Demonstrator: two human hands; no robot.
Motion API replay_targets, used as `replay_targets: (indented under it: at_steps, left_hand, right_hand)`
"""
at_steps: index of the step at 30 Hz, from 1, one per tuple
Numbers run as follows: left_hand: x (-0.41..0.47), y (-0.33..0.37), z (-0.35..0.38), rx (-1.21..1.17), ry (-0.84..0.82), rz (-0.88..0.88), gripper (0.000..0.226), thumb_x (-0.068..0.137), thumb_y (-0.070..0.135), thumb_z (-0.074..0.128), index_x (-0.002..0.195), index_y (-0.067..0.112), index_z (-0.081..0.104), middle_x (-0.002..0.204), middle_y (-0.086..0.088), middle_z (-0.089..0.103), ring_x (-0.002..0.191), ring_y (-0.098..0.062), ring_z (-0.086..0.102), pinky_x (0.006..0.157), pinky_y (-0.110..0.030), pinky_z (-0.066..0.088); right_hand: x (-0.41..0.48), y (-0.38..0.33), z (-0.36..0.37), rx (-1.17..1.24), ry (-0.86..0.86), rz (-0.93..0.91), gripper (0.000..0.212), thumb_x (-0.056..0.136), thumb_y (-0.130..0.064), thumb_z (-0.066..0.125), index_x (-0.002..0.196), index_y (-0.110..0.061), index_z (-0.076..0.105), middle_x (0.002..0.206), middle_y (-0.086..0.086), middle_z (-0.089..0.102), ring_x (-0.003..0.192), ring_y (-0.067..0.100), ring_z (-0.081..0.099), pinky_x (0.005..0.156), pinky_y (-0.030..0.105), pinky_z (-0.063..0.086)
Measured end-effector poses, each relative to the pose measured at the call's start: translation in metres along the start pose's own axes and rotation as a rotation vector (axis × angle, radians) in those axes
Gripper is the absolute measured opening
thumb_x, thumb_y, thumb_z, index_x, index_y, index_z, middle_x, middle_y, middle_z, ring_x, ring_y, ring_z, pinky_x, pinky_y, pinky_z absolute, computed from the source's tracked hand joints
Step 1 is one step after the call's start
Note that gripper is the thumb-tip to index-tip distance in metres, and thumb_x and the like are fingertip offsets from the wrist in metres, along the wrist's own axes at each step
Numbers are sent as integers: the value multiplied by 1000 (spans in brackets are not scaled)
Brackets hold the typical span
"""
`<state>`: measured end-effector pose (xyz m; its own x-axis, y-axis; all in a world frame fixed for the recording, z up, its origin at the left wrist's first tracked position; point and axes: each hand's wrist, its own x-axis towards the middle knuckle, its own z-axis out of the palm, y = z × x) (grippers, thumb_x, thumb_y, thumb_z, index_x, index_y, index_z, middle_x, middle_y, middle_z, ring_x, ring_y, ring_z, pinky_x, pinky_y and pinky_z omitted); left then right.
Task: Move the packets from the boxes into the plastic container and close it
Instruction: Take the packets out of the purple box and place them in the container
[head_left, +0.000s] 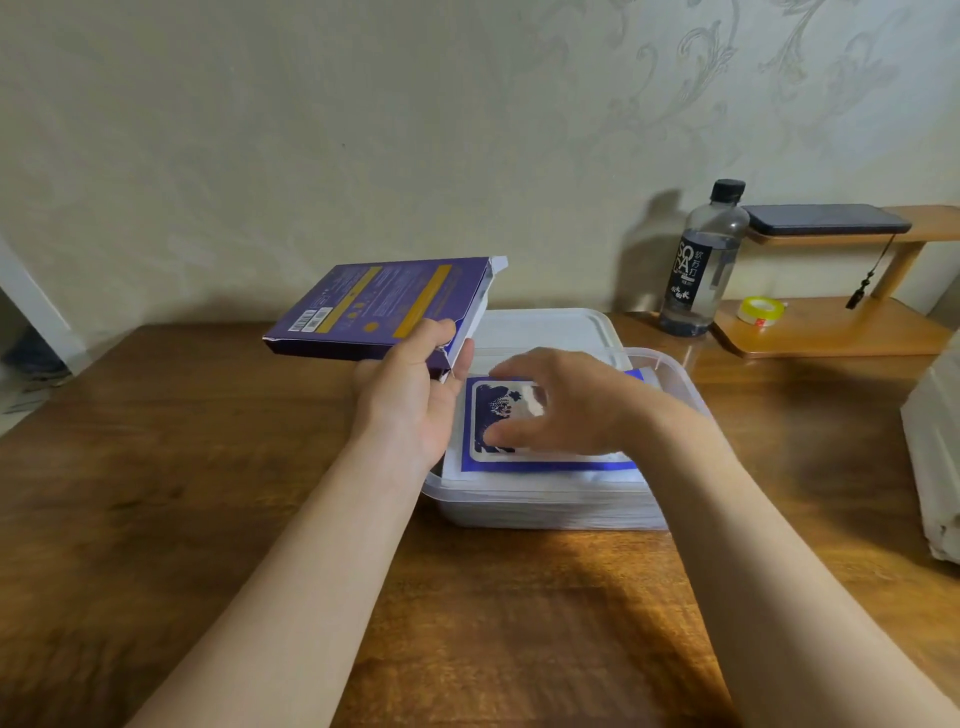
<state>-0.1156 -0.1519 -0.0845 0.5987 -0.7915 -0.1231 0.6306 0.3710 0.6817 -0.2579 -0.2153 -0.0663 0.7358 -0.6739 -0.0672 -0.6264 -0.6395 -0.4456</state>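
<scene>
Pale patterned wallpaper is seen behind a brown wooden table (156, 467). On the table, a clear plastic container (540, 512) is set, uncovered, with its lid (545, 325) laid flat just behind it. A stack of packets (496, 410) is held inside the container, the top one printed blue and white. The right hand (566, 405) is spread over that top packet, fingers apart and relaxed, nothing being gripped. A purple box (374, 306), one end flap open, is gripped at its near corner by the left hand (410, 400) and held tilted above the table, left of the container. A bottle (701, 260), a roll of tape (761, 310) and a phone (826, 218) are seen at a small wooden shelf (831, 338) on the right.
</scene>
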Motion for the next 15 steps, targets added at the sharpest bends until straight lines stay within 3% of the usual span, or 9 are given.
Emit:
replay_targets:
  at_steps: [3, 6, 10, 15]
  left_hand:
    - [1, -1, -1, 8, -4, 7, 27, 88, -1, 71, 104, 17, 61, 113, -8, 67, 109, -22, 66, 86, -37, 61]
    - [1, -1, -2, 21, 5, 7, 30, 87, -2, 72, 108, 16, 61, 113, -8, 67, 107, -21, 67, 84, -36, 62]
    - [4, -1, -3, 27, 19, 4, 45, 86, -1, 74, 126, 10, 57, 123, -10, 66, 111, -23, 67, 80, -34, 62]
    - [3, -1, -2, 45, 15, 12, 28, 85, -4, 73, 104, 15, 63, 107, -5, 70, 104, -22, 68, 78, -34, 61]
  right_hand:
    - [2, 4, 8, -108, -40, -4, 77, 83, -69, 63, 148, -34, 42, 144, -6, 53, 123, 17, 53, 101, 37, 46]
    - [2, 6, 11, -250, -97, -4, 83, 85, -78, 48, 155, -39, 27, 155, -9, 40, 141, 22, 38, 114, 47, 33]
    - [-4, 14, 13, -353, -188, -17, 82, 88, -81, 29, 158, -44, 8, 167, -5, 12, 153, 24, 12, 122, 51, 14]
    - [-7, 15, 8, -387, -202, -43, 82, 85, -83, 24, 157, -47, 7, 167, -2, 13, 152, 27, 16, 120, 54, 18]
